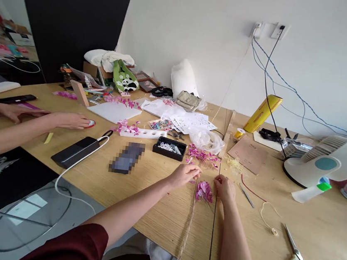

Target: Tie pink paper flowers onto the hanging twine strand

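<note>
Near the table seam, my left hand [183,177] is closed in a pinch, the thumb and fingertips together. Whatever it pinches is too small to make out. To its right, my right hand [225,189] has its fingers curled in, and their tips are partly hidden. Between the two hands lies a bunch of purple-pink petals [204,191] with thin stems at its lower side. A pale twisted cord [188,227] runs from beside the bunch down over the table's front edge. Just beyond my hands is a heap of pink flower sprigs [202,155].
Scissors [301,259], tweezers [246,195] and a white fan [326,160] are on the right. Left of my hands are a black tray [169,148], a blurred-out phone [127,158] and a black power strip [75,151]. Another person's hands [68,121] rest at far left.
</note>
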Motion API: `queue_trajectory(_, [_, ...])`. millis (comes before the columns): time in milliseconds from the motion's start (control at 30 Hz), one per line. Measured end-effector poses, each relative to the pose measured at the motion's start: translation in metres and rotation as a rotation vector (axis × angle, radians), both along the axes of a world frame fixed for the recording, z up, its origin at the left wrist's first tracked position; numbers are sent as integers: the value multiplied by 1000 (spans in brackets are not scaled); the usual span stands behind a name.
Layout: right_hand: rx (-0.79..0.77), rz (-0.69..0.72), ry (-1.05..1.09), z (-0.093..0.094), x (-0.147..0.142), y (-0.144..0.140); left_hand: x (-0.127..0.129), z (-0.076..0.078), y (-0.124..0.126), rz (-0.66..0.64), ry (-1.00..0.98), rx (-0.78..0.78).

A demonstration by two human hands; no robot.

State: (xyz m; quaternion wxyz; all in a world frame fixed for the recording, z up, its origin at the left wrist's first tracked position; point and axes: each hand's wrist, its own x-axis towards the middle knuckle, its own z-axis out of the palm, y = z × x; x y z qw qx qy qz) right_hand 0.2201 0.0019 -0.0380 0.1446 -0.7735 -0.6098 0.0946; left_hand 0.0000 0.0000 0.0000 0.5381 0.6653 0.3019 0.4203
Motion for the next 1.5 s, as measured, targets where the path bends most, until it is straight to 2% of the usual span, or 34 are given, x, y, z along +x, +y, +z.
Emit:
queue_trajectory(67, [19,15,10,-1,1,1,16,-5,7,-22,-40,-74])
queue_trajectory(133, [67,16,32,-2,3,1,25,-9,10,12,-113,-152])
queue_trajectory(300, [250,-21,132,2,10,-2,31,-11,7,76,-297,-249])
queue_trajectory(400, [443,10,195,10,11,-7,33,-5,5,53,-300,-243])
queue_trajectory(500, [613,44,201,22,8,-13,41,8,4,59,-274,-235])
queue_trajectory(633, [724,179,145,42,-1,-23,55,24,2,-1,-288,-323])
queue_trajectory(767, [697,342,83,61,-12,-31,61,26,1,-207,-378,-442])
queue_trajectory(867, [642,422,71,72,-19,-35,59,22,1,-273,-394,-439])
queue_trajectory(1000, [578,462,86,84,-22,-40,54,18,3,-220,-386,-331])
queue_trajectory(1133, [531,531,88,95,-23,-43,51,22,3,-131,-316,-282])
queue_trajectory(1367, [521,623,-49,109,-37,-41,49,23,-3,2,-311,-215])
queue_trajectory(1433, [541,601,-4,107,-40,-40,47,20,-3,22,-310,-227])
queue_trajectory(1500, [556,510,87,101,-35,-38,42,16,-1,50,-336,-266])
